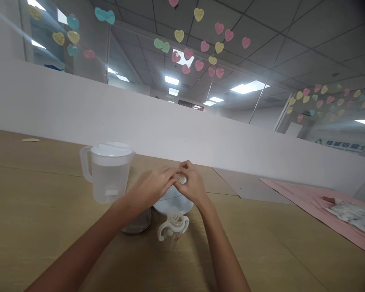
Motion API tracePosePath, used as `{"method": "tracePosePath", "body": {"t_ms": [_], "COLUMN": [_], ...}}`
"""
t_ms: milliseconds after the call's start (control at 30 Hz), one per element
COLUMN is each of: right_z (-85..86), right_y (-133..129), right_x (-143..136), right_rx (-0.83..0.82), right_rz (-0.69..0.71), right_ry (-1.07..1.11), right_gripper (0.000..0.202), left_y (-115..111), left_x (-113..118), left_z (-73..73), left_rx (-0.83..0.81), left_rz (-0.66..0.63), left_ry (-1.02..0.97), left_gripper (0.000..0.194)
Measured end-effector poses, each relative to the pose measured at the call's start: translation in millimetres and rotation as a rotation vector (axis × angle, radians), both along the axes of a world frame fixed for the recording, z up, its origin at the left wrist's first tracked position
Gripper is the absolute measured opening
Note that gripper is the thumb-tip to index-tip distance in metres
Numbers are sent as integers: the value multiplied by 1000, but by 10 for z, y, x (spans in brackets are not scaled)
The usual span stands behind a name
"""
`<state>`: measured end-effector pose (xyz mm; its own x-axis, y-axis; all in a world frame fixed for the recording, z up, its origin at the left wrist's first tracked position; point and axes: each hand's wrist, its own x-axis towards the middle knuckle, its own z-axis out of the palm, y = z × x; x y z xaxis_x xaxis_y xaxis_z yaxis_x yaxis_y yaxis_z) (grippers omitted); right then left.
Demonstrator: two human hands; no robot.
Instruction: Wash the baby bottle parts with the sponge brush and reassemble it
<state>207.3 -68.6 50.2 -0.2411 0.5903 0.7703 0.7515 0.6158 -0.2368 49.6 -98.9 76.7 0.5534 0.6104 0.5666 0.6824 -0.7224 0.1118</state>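
My right hand (pixel 192 183) curls its fingers around a small clear, ridged round piece (pixel 180 178), partly hidden by the fingers. From the other side my left hand (pixel 153 184) pinches at the same piece, its fingertips meeting those of the right hand. Beneath both hands is a pale bluish-white plate or shallow dish (pixel 173 205). In front of it a clear baby bottle (pixel 174 225) with two white handles stands upright, its threaded neck uncovered. A dark, round-based vessel (pixel 138 223) is mostly covered by my left hand and forearm.
A translucent lidded pitcher (pixel 111 174) with a handle stands left of my hands. At right, a pink cloth (pixel 310 202) carries a white patterned item (pixel 353 215). Behind the wooden table (pixel 246 243) runs a low white wall (pixel 158 125) topped by glass with heart-shaped notes.
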Motion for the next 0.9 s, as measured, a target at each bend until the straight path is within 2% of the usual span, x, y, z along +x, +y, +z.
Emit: {"method": "tracePosePath", "body": {"t_ms": [100,167,233,300,367,467,533,600,767,900], "right_z": [54,115,187,251,293,305,290,266,207,164], "right_y": [-26,-73,-145,-228,-302,-378,-408,-426,-426,-376], "right_x": [59,120,184,234,256,226,171,104,-27,-44], "right_rx": [-26,-54,-138,-255,-358,-479,-537,-559,-615,-637], "right_rz": [-119,-168,-160,-94,-5,134,208,254,342,312], "right_ry": [5,17,13,-3,-19,-65,-118,-166,-281,-379], "right_gripper": [26,34,40,40,33,24,25,26,27,27], "left_y": [59,85,67,-5,-110,-250,-297,-314,-315,-281], "left_x": [68,126,169,180,162,128,123,130,158,183], "left_z": [-97,-294,-585,-917,-1222,-1523,-1606,-1621,-1552,-1526], "left_rx": [-151,-225,-302,-370,-423,-475,-474,-472,-579,-645], "left_rz": [-119,-166,-171,-160,-156,-131,-109,-90,-141,-193], "left_ry": [-366,-673,-896,-927,-831,-740,-746,-768,-764,-768], "left_gripper": [31,38,40,41,44,51,54,57,65,73]}}
